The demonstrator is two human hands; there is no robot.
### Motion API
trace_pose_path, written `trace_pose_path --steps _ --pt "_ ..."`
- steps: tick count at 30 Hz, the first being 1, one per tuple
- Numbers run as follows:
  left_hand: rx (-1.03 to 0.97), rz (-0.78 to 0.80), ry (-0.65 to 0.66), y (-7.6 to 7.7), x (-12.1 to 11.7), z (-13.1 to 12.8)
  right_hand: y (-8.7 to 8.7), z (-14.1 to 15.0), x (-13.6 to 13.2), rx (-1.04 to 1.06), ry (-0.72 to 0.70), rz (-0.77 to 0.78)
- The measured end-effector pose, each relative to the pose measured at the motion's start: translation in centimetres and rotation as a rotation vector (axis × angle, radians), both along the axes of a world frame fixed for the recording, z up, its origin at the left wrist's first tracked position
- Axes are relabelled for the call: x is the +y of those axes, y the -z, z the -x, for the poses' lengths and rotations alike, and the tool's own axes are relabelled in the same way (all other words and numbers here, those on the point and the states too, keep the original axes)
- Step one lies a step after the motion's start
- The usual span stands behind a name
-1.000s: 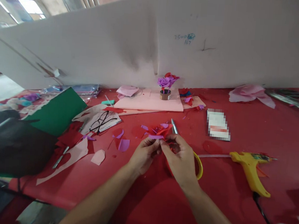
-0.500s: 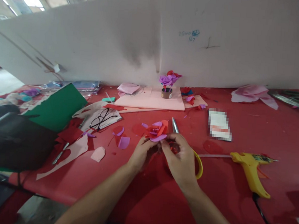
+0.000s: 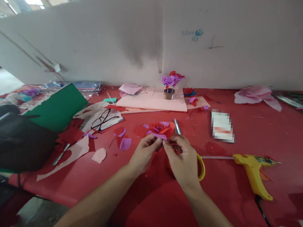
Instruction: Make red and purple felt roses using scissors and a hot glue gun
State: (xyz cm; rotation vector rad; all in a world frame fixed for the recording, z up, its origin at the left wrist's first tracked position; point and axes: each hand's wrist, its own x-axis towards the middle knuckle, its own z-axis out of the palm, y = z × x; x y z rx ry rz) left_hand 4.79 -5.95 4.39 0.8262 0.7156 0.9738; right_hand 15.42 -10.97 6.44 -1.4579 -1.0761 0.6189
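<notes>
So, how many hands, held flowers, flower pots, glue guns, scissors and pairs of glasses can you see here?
Hands: 2 (left hand, right hand)
Held flower: 1
Brown flower pot: 1
Yellow glue gun: 1
Scissors: 1 pair, partly hidden by the right hand
Glasses: 1 pair
Total: 7

Black-framed eyeglasses lie toward the left edge of the red tabletop, flat clear-plastic packets near its far left corner. A white panel lines the far edge
</notes>
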Motion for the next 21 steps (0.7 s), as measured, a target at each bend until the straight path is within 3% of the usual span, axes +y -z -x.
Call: trace_pose_path --steps 8,13,21 --pt "0.073 -0.022 0.031 0.5 0.3 0.3 -0.1 -0.1 -0.1 0.095 -0.028 -0.019" --pt "0.092 -0.078 -0.033 0.7 0.5 0.3 -0.5 -0.5 -0.1 0.210 0.074 -0.001" --pt "0.041 -0.013 -0.041 1.1 0.5 0.5 -0.7 -0.9 0.1 -0.149 0.121 -0.127"
